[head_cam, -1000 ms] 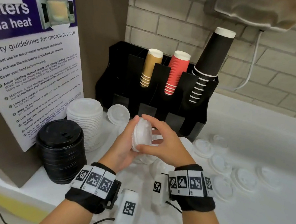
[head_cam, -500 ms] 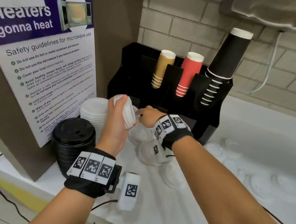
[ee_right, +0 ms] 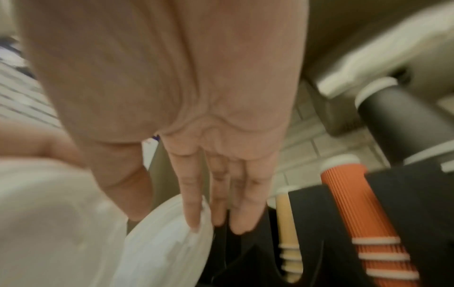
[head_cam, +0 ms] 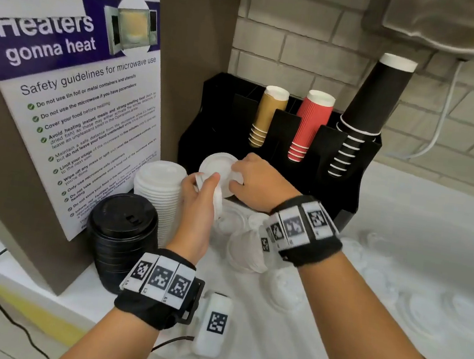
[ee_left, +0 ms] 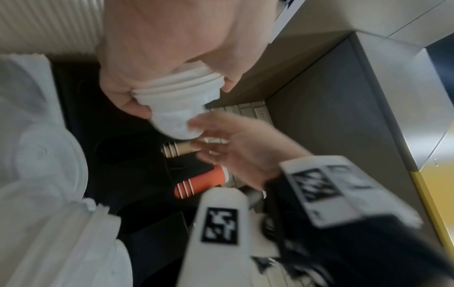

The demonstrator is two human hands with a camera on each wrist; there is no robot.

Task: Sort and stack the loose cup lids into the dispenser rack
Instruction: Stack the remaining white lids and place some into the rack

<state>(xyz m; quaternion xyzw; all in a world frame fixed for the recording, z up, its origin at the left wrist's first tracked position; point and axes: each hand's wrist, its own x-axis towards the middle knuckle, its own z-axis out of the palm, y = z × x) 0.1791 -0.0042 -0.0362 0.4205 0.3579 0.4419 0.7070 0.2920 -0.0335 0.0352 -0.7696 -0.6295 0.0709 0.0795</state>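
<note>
My left hand grips a small stack of white lids on edge, just in front of the black dispenser rack. The left wrist view shows the fingers and thumb curled round that lid stack. My right hand reaches across from the right and pinches a single white lid, tilted, right beside the left hand's stack. In the right wrist view the thumb and index finger hold this lid by its rim. Which rack slot lies behind the lid I cannot tell.
A tall stack of white lids and a stack of black lids stand left of my hands, by a microwave poster. Tan, red and black cups fill the rack. Loose white lids lie on the counter at right.
Both hands went left and forward to the rack. The left hand sank a little with its stack, and the right hand now holds one lid up beside it.
</note>
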